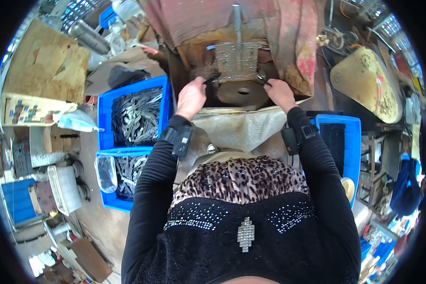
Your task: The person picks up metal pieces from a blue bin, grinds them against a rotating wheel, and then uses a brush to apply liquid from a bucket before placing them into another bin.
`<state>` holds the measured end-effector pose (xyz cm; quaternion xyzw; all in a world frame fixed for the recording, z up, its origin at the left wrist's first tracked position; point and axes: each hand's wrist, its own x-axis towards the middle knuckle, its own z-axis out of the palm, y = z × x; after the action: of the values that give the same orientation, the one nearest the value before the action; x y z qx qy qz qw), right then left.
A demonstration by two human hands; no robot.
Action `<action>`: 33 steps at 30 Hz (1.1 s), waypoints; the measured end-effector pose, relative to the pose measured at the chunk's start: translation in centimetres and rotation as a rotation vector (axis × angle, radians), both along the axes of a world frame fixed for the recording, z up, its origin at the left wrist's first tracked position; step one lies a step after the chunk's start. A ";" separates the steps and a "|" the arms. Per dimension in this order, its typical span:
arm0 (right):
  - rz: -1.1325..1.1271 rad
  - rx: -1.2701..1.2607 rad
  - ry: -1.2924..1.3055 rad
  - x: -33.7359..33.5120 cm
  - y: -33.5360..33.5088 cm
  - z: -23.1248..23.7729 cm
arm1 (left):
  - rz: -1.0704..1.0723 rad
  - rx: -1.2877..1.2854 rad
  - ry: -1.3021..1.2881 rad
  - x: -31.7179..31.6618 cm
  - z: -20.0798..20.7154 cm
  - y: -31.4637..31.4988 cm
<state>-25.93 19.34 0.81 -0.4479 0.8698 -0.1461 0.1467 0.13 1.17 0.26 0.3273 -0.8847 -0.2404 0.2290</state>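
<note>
My left hand [192, 97] is closed, pinching a thin dark piece [212, 78] that points inward to the right. On the opposite side, my right hand [280, 93] is closed on another small dark piece [267, 83]. Between the hands lies a round brown disc [243, 96] with a dark hole in its middle. Behind the disc stands a block wrapped in clear film [236, 60], with a metal rod [237, 31] rising over it. Whether either piece touches the disc or the wrapped block I cannot tell.
A reddish cloth-draped housing [217, 19] surrounds the disc; plastic sheeting [244, 128] hangs at its front. Left are blue bins [165, 102] filled with flat dark metal strips [136, 113]. A blue bin [352, 137] stands right, below a yellowish perforated seat [364, 83].
</note>
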 end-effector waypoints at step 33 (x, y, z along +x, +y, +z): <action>0.118 0.011 0.333 2.1 -0.5 1.2 | -0.045 0.135 -0.201 -0.8 -1.1 -1.5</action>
<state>-23.87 18.81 2.03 -0.5154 0.8550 -0.0561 0.0114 -0.65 -0.33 -0.81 0.3448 -0.8920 -0.2705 0.1111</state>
